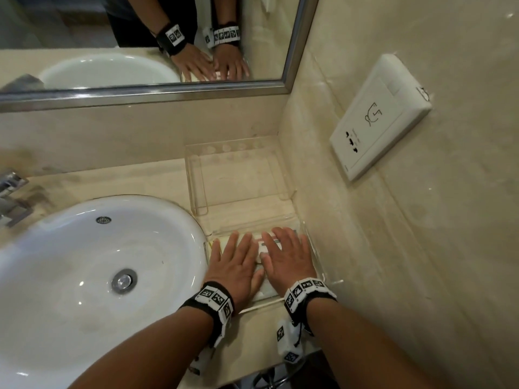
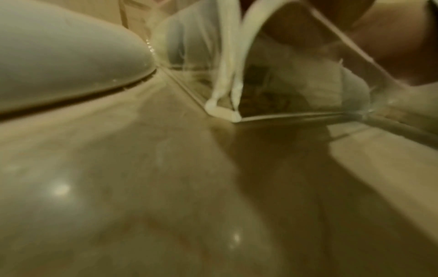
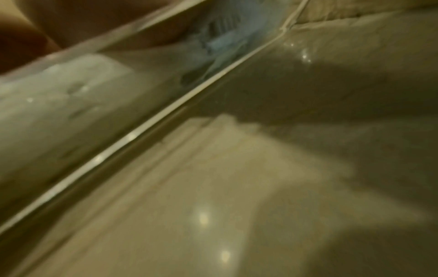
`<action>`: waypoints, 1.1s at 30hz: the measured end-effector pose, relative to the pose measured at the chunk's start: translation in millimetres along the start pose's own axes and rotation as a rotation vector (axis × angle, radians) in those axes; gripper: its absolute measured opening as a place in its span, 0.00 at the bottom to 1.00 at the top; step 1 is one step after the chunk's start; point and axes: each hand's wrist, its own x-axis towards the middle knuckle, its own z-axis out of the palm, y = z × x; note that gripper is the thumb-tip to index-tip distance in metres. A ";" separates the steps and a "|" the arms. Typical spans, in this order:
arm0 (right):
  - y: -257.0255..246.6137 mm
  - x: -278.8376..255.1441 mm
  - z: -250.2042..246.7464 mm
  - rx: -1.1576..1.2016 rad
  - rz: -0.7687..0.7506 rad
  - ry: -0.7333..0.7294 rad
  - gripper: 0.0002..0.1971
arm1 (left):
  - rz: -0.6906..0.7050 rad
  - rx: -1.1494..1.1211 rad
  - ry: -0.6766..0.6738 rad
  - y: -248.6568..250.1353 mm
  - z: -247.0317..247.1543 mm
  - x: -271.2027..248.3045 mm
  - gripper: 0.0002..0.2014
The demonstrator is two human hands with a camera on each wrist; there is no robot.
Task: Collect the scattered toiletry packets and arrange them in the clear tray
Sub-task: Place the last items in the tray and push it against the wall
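The clear tray (image 1: pixel 266 300) stands on the counter between the sink and the right wall. Several white toiletry packets (image 1: pixel 260 246) lie flat in it, with a pale yellow packet (image 1: pixel 221 244) at its left end. My left hand (image 1: pixel 236 259) and right hand (image 1: pixel 289 254) lie side by side, palms down, fingers straight and spread, pressing on the packets. The hands hide most of the packets. In the left wrist view the tray's near corner (image 2: pixel 227 112) is close up. In the right wrist view a white packet (image 3: pixel 71 90) shows through the tray's wall (image 3: pixel 166 116).
A white sink (image 1: pixel 98 262) fills the left, its rim almost against the tray. A second clear acrylic stand (image 1: pixel 238 178) sits behind the tray in the corner. A mirror (image 1: pixel 140 37) hangs above, and a wall socket plate (image 1: pixel 379 116) is on the right wall. A tap (image 1: pixel 11 195) is far left.
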 end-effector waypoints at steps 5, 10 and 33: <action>3.1 1.4 4.4 0.000 -0.037 0.026 0.31 | 0.053 0.034 0.007 0.9 -0.6 3.2 0.33; 9.6 1.5 8.6 -0.001 -0.052 0.057 0.29 | 0.056 0.021 -0.016 1.6 5.5 6.0 0.33; -10.5 -45.6 -29.2 0.115 0.114 0.207 0.22 | -0.071 -0.064 0.024 -47.5 -25.0 -36.9 0.40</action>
